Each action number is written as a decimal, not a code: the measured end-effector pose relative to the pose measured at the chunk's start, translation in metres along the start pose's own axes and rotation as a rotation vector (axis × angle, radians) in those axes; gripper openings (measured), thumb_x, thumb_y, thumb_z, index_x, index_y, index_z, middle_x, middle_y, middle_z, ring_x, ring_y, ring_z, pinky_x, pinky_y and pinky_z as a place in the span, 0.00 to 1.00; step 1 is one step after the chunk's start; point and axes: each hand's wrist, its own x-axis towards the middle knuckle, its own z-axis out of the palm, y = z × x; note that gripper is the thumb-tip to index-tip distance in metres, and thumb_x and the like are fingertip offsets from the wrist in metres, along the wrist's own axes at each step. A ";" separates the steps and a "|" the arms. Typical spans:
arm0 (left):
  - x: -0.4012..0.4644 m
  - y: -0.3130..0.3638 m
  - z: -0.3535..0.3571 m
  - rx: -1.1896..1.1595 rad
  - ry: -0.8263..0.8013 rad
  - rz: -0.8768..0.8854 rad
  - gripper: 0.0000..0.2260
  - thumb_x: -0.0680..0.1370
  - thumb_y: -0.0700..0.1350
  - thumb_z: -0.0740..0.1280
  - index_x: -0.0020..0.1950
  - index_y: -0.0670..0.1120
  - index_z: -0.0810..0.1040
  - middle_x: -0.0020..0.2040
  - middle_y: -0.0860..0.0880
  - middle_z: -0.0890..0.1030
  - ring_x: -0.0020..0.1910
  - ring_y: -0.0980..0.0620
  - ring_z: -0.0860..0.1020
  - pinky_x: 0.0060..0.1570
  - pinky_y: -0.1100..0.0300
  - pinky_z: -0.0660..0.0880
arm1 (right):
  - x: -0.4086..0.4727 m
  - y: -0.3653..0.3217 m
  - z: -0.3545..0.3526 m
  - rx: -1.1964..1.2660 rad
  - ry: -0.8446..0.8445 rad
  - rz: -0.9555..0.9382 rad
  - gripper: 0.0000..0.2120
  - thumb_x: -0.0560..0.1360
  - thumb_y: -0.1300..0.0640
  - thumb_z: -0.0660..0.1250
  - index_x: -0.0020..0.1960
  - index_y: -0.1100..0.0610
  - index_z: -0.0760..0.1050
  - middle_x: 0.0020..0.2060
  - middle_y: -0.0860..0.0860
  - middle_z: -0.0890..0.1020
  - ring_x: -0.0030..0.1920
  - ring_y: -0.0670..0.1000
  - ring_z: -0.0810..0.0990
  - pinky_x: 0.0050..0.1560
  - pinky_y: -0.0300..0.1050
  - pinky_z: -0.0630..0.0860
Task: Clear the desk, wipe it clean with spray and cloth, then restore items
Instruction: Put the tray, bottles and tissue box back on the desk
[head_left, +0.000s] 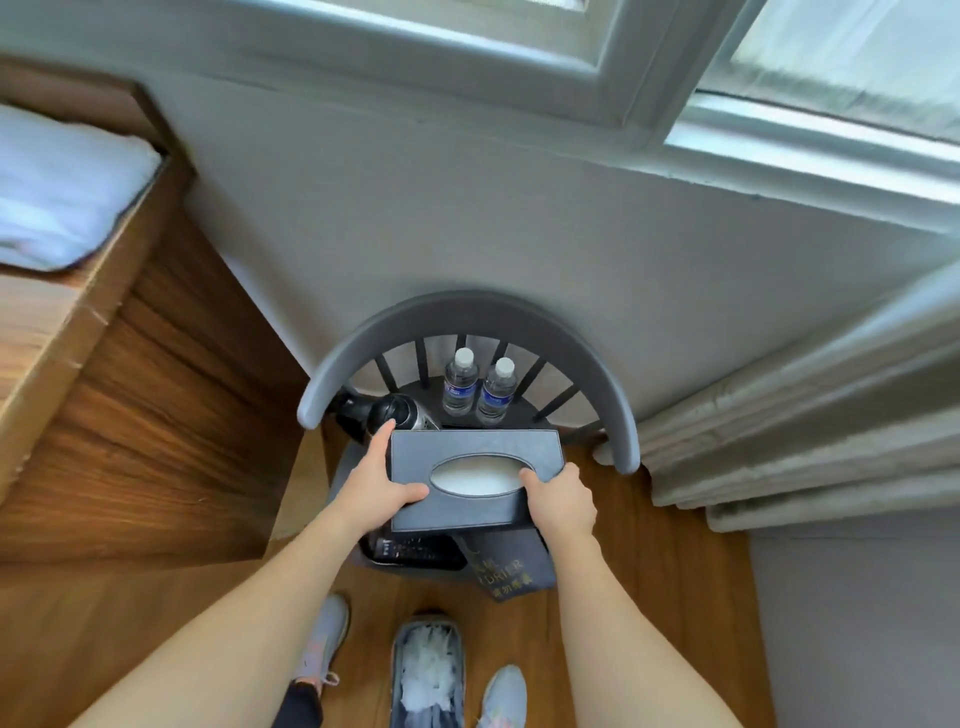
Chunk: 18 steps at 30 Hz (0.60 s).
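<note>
Gripping both ends, left hand (375, 486) and right hand (561, 501) clamp grey, seemingly leather tissue box (475, 480).

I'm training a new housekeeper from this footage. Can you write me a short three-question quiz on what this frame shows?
1. True or false: only one hand holds the dark grey leather tissue box with the oval opening.
2. How many clear plastic water bottles with white caps stand on the grey round-backed chair?
3. Multiple choice: what lies on the chair seat left of the bottles? A) a black kettle B) a folded towel C) a lamp

Key
1. False: the left hand and the right hand grip the box's two ends.
2. Two, side by side.
3. A
</note>
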 end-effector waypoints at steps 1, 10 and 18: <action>-0.003 0.006 -0.011 0.007 -0.004 0.009 0.47 0.72 0.42 0.77 0.81 0.56 0.49 0.72 0.50 0.69 0.65 0.51 0.71 0.63 0.53 0.72 | -0.008 -0.008 -0.002 0.007 0.016 0.002 0.28 0.79 0.38 0.65 0.72 0.54 0.65 0.62 0.55 0.79 0.57 0.57 0.81 0.55 0.51 0.81; -0.025 0.062 -0.117 0.079 -0.062 0.167 0.46 0.73 0.45 0.77 0.80 0.58 0.49 0.73 0.48 0.67 0.66 0.50 0.70 0.65 0.51 0.72 | -0.089 -0.094 -0.016 -0.006 0.166 -0.039 0.27 0.81 0.40 0.61 0.75 0.53 0.64 0.63 0.54 0.79 0.58 0.57 0.80 0.56 0.49 0.79; -0.065 0.096 -0.181 0.071 -0.051 0.259 0.45 0.73 0.43 0.76 0.80 0.57 0.51 0.70 0.46 0.70 0.65 0.47 0.72 0.68 0.49 0.71 | -0.155 -0.137 -0.028 -0.025 0.240 -0.134 0.34 0.83 0.40 0.58 0.83 0.49 0.49 0.71 0.54 0.75 0.64 0.58 0.79 0.63 0.54 0.78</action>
